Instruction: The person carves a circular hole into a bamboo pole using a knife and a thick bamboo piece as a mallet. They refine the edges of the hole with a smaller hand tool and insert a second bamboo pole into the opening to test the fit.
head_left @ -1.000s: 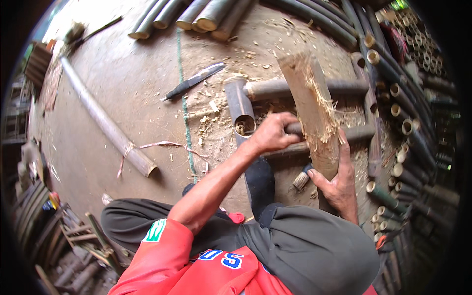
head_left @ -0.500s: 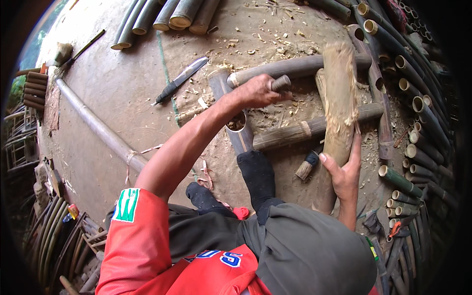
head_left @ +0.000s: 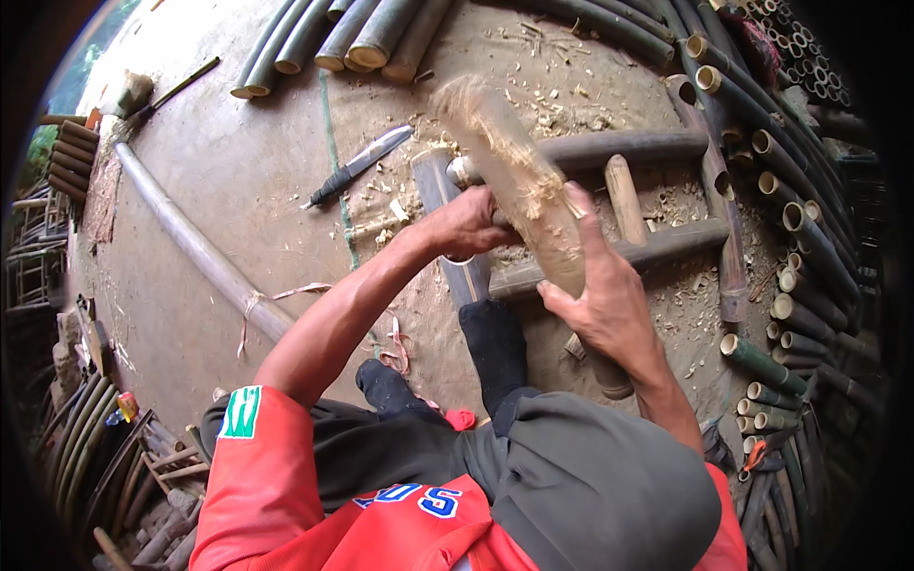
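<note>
My left hand [head_left: 464,226] is closed around a short round-handled tool, its grip partly hidden behind a wooden club [head_left: 528,186]. That club is thick, pale and frayed along its middle. My right hand [head_left: 605,300] grips it from the right, thumb across it, and its narrower lower end [head_left: 609,374] sticks out under my wrist. Both hands are over a bamboo frame, whose upper crossbar [head_left: 619,147] and lower crossbar [head_left: 666,246] join a left bamboo post [head_left: 464,285] and a right bamboo post [head_left: 731,257]. A wooden piece [head_left: 625,198] lies between the crossbars.
A black-handled knife [head_left: 362,164] lies on the floor at left, among wood chips. Beyond it stretches a long bamboo pole [head_left: 195,233]. Cut bamboo tubes [head_left: 381,43] lie at the far side, and more bamboo [head_left: 804,224] is stacked along the right. My sock-covered foot [head_left: 493,343] touches the left post.
The club has swung left and tilted over my left hand. My right hand has moved left and up with it, while my left hand has come down and slightly left with the tool.
</note>
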### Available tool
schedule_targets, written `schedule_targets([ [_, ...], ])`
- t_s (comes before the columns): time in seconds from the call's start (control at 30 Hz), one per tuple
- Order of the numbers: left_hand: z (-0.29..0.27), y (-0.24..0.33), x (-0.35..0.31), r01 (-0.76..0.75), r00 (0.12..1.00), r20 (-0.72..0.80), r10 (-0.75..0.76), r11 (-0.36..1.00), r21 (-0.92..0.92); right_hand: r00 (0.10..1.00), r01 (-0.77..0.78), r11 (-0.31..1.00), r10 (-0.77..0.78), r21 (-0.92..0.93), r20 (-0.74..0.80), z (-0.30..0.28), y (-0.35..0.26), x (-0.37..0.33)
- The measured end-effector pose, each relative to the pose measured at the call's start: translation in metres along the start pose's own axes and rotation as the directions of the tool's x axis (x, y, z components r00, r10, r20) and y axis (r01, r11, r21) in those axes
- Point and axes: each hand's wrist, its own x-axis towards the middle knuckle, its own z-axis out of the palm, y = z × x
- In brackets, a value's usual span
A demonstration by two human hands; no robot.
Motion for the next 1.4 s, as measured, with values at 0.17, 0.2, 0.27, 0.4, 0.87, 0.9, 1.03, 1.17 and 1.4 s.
schedule_targets([
  [0.17,-0.012,0.018,-0.025,0.219,0.973,0.067,-0.222,0.975,0.049,0.975,0.223,0.975,-0.222,-0.018,0.026,-0.016,-0.019,0.008],
  [0.2,-0.018,0.02,-0.033,0.214,0.973,0.054,-0.222,0.969,0.121,0.964,0.265,0.964,-0.265,-0.004,0.001,-0.01,-0.022,0.007],
  [0.27,-0.017,0.021,-0.037,0.14,0.989,0.02,-0.145,0.976,0.166,0.962,0.268,0.963,-0.268,-0.005,-0.053,-0.002,-0.029,-0.002],
  [0.4,-0.009,-0.017,-0.067,-0.05,0.967,-0.219,0.131,0.939,0.341,0.96,0.273,0.914,-0.24,-0.3,0.141,0.011,-0.033,0.012],
  [0.87,0.128,0.007,-0.049,0.217,0.881,-0.459,0.113,0.766,0.604,0.997,-0.032,0.984,0.045,0.176,-0.07,-0.002,-0.001,-0.065],
  [0.9,0.121,0.002,-0.049,0.227,0.87,-0.48,0.112,0.774,0.592,0.995,-0.034,0.982,0.05,0.187,-0.081,-0.001,-0.001,-0.068],
  [1.03,0.099,0.006,-0.043,0.244,0.789,-0.596,0.151,0.813,0.528,0.991,0.021,0.984,0.004,0.178,-0.137,0.01,-0.005,-0.068],
  [1.17,0.083,0.01,-0.047,0.144,0.79,-0.602,0.111,0.922,0.359,0.995,0.096,0.991,-0.099,-0.095,-0.023,0.021,-0.007,-0.048],
  [1.4,0.058,0.006,-0.06,0.009,0.763,-0.61,0.215,0.94,0.342,0.959,0.282,0.959,-0.282,-0.025,-0.015,0.006,-0.041,-0.031],
])
